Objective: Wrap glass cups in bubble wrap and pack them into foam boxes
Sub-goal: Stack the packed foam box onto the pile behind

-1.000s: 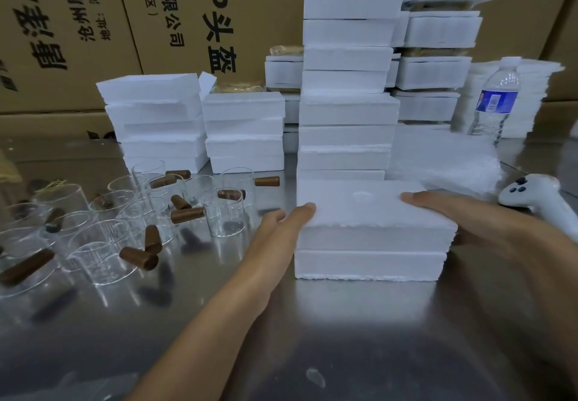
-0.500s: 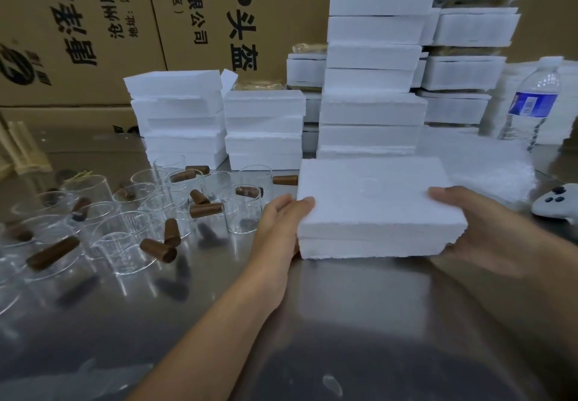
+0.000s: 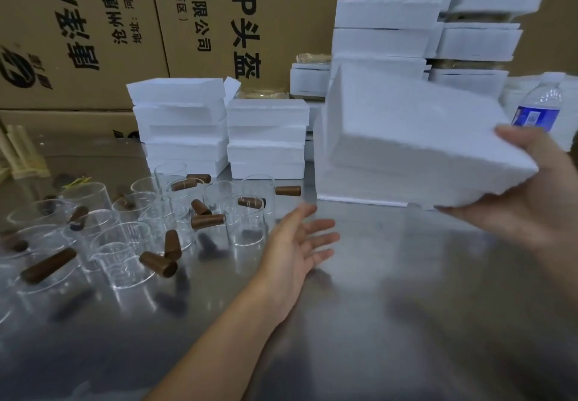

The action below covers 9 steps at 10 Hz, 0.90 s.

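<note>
A white foam box (image 3: 416, 138) is held up off the steel table, tilted with its left end high. My right hand (image 3: 538, 188) grips its lower right corner, thumb on top and fingers underneath. My left hand (image 3: 297, 244) hovers above the table with fingers spread, palm turned toward the box, touching nothing. Several clear glass cups (image 3: 247, 213) with brown wooden handles stand and lie on the left part of the table. No bubble wrap is clearly in view.
Stacks of white foam boxes (image 3: 266, 138) stand behind the cups and rise higher at the back right (image 3: 384, 35). Large cardboard cartons (image 3: 93, 25) form a wall behind. A water bottle (image 3: 538, 113) stands at far right. The steel table (image 3: 406, 291) is bare in front.
The foam box rose off the table and tilted, carried to the right by my right hand. My left hand let go of its left end and opened.
</note>
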{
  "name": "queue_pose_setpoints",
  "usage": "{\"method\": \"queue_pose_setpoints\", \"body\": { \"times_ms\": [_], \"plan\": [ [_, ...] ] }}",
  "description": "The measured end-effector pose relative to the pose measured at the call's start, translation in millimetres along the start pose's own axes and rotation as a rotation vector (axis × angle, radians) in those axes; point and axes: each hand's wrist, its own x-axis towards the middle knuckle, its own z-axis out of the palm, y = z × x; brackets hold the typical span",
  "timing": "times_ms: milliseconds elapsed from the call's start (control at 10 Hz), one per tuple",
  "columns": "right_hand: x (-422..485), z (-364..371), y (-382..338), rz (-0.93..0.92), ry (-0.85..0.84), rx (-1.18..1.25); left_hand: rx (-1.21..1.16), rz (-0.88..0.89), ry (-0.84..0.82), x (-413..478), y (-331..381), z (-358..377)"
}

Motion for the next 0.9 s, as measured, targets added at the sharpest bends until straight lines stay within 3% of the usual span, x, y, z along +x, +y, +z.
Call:
{"method": "queue_pose_setpoints", "body": {
  "times_ms": [100, 200, 300, 400, 500, 600, 900],
  "plan": [
    [23, 20, -27, -0.046, 0.056, -0.098, 0.065, 0.015, -0.062, -1, -1, 2],
    [148, 117, -179, -0.067, 0.056, -0.155, 0.032, -0.006, -0.105, 3, -3, 1],
    [185, 107, -178, -0.113, 0.172, -0.124, 0.018, -0.018, -0.117, 6, -5, 2],
    [207, 90, -227, -0.208, 0.215, -0.217, -0.001, -0.002, -0.117, 9, -8, 2],
    [148, 51, -113, -0.071, 0.193, -0.342, -0.012, 0.003, -0.126, 10, -7, 2],
    [127, 70, -69, 0.125, 0.217, -0.348, -0.001, -0.006, -0.134, 11, -6, 2],
    [157, 59, -66, 0.097, 0.321, -0.387, -0.006, -0.02, -0.152, 15, -7, 1]
  ]
}}
